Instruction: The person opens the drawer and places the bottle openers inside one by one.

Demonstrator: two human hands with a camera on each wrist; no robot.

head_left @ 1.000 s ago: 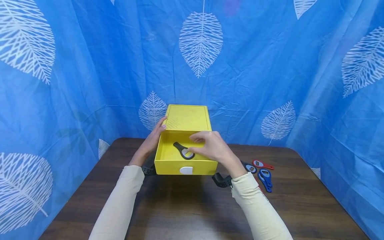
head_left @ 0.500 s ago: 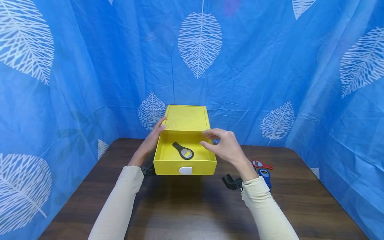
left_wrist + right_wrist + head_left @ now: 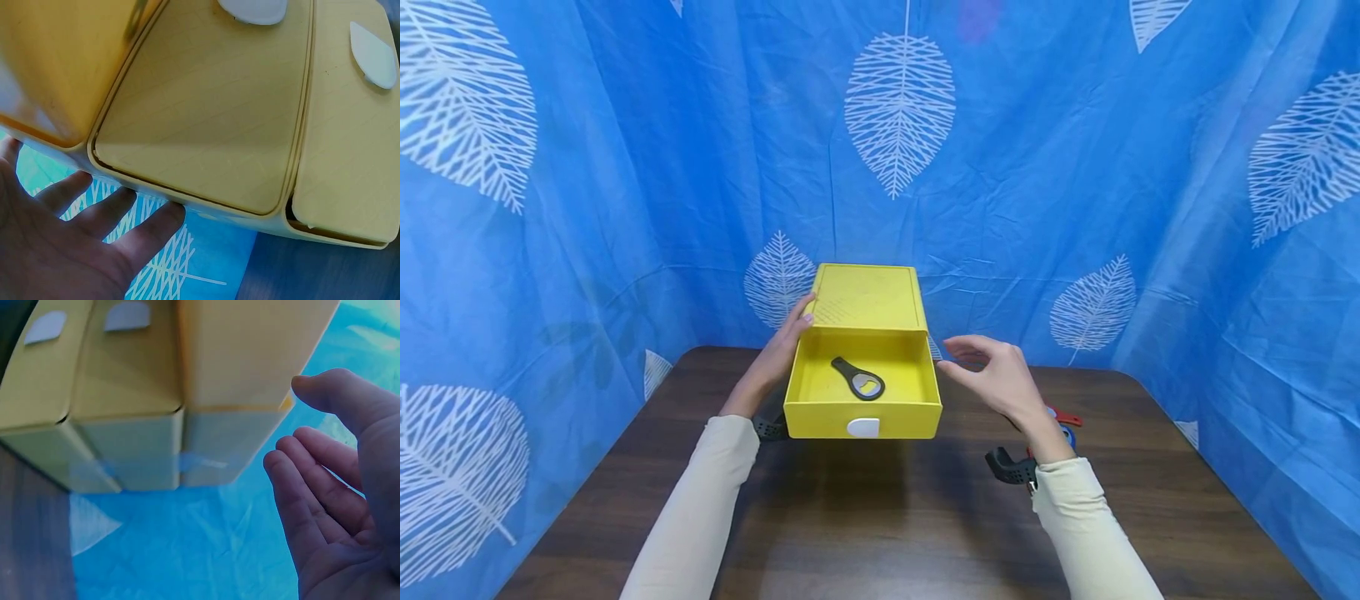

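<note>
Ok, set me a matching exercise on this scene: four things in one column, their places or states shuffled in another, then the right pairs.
Things
1. black bottle opener
2. left hand
3. right hand
4. red opener

Places or states
A. at the left side of the yellow cabinet
B. lying on the table, partly hidden
C. inside the open top drawer
D. raised to the right of the drawer, holding nothing

Right pairs: 1-C, 2-A, 3-D, 4-B
</note>
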